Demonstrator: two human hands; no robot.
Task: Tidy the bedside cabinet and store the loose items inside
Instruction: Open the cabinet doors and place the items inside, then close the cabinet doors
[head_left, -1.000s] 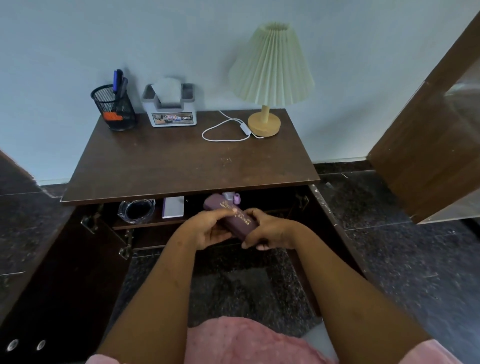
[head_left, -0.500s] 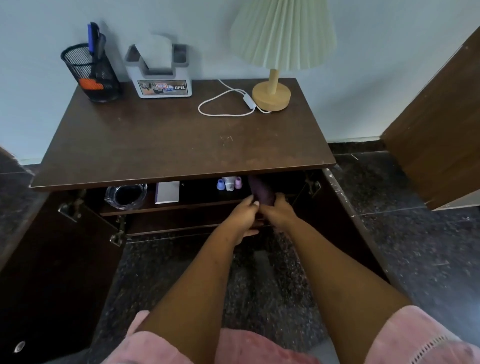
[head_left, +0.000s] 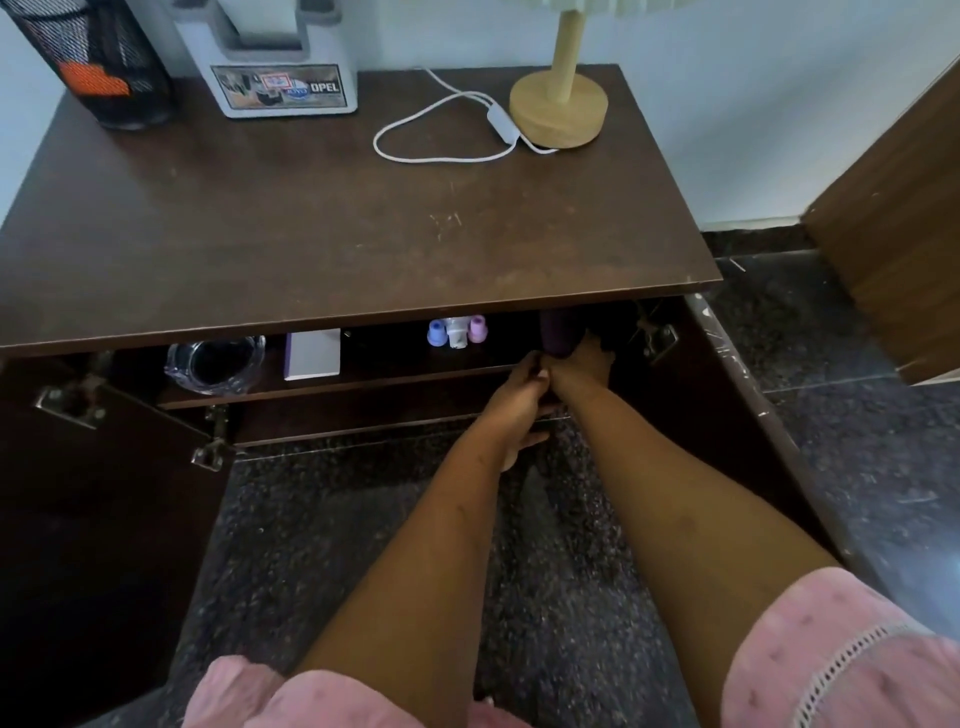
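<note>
The purple case (head_left: 555, 332) is going onto the right part of the shelf (head_left: 395, 375) inside the cabinet (head_left: 311, 234), its far end tucked under the overhang of the top, so how it is lying cannot be made out in full. The right hand (head_left: 583, 364) is grasping its near end with the fingers curled round it, while the left hand (head_left: 519, 402) is sitting just beside that wrist at the shelf edge; whether it is touching the case or holding anything cannot be told. Along the same shelf, three small bottles (head_left: 457, 333) are standing just left of the case, a white box (head_left: 313, 354) is lying further left, and a glass ashtray (head_left: 215, 364) is sitting at the far left, so the storing looks almost done. On top, only the lamp (head_left: 558, 111) with its looped cord (head_left: 441, 130), a tissue box (head_left: 283, 78) and a mesh pen holder (head_left: 98, 67) are standing along the far edge, which I take as things meant to stay out. What seems to be remaining is letting go of the case, drawing both hands out, and swinging the two open doors (head_left: 104, 519) closed
</note>
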